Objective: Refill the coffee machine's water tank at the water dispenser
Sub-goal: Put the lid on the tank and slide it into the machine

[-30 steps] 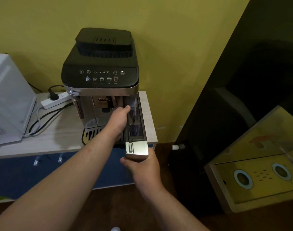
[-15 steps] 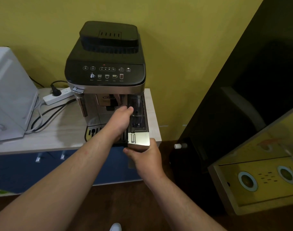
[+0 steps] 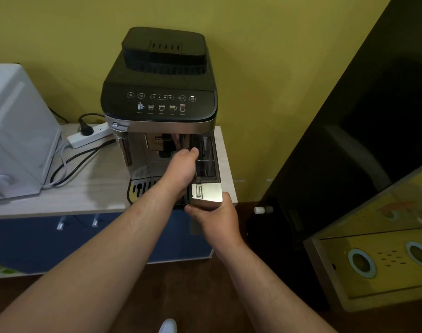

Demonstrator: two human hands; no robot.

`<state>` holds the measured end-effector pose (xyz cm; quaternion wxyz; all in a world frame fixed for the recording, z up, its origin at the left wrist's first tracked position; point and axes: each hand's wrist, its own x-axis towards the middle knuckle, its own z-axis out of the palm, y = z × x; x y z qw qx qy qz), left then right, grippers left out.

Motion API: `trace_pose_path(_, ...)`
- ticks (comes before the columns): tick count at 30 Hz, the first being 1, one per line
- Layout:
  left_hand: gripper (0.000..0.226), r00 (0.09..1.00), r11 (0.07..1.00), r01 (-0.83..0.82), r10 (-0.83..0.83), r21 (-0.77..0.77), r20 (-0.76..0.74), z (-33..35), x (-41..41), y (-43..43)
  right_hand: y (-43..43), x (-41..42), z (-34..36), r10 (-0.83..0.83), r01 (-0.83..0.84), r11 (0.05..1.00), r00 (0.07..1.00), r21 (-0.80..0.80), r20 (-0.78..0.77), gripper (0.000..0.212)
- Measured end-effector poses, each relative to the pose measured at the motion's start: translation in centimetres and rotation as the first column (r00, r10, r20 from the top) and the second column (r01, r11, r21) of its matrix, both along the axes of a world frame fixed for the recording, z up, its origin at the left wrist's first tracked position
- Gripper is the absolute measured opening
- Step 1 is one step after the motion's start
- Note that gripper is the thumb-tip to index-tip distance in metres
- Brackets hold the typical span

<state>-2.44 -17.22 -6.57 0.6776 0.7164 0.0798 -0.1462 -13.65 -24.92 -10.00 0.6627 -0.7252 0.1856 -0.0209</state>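
A black and silver coffee machine [image 3: 159, 102] stands on a light wooden counter [image 3: 85, 188]. Its water tank [image 3: 206, 169], clear with a silver front panel, sits in the slot on the machine's right side and sticks out a little past the front. My right hand [image 3: 213, 217] grips the silver front panel from below. My left hand [image 3: 181, 167] rests against the machine's front, its fingers on the tank's left edge. The white water dispenser [image 3: 15, 131] stands at the counter's left end, partly cut off.
A white power strip [image 3: 89, 137] with a black plug and several cables lies between the dispenser and the machine. Blue cabinet doors [image 3: 37, 241] sit under the counter. A tall black cabinet [image 3: 349, 152] and a glossy yellow box [image 3: 378, 260] stand to the right.
The tank has slid back into the machine: its silver front now sits much closer to the machine's face. Both hands followed it inward.
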Motion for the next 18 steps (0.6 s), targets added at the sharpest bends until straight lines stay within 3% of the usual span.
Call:
trace_pose_path(8,0.02,0.991,0.994,0.065,-0.074,0.087,0.115,-0.1,-0.9,2.4,-0.4,2.0,-0.4,0.033,-0.032,0.999,0.999,-0.016,0.011,0.053)
trace_pose_path(10,0.017,0.961,0.981,-0.117,0.073,0.154,0.267,-0.1,-1.4,4.1,-0.6,3.0,-0.4,0.042,-0.042,0.999,0.999,-0.028,0.005,0.051)
trace_pose_path(13,0.014,0.799,0.859,-0.461,0.293,0.223,0.525,0.1,-2.5,6.7,-0.8,4.0,-0.5,0.049,-0.049,0.997,0.999,-0.059,-0.01,0.051)
trace_pose_path(15,0.03,0.707,0.77,-0.608,0.415,0.193,0.572,-0.1,-1.9,8.7,-0.9,4.4,-0.7,0.052,-0.053,0.996,0.999,-0.078,-0.015,0.051)
trace_pose_path(18,0.078,0.775,0.795,-0.563,0.411,0.229,0.48,-0.9,0.8,11.1,-1.0,4.8,-1.1,0.053,-0.054,0.994,0.999,-0.091,-0.008,0.051)
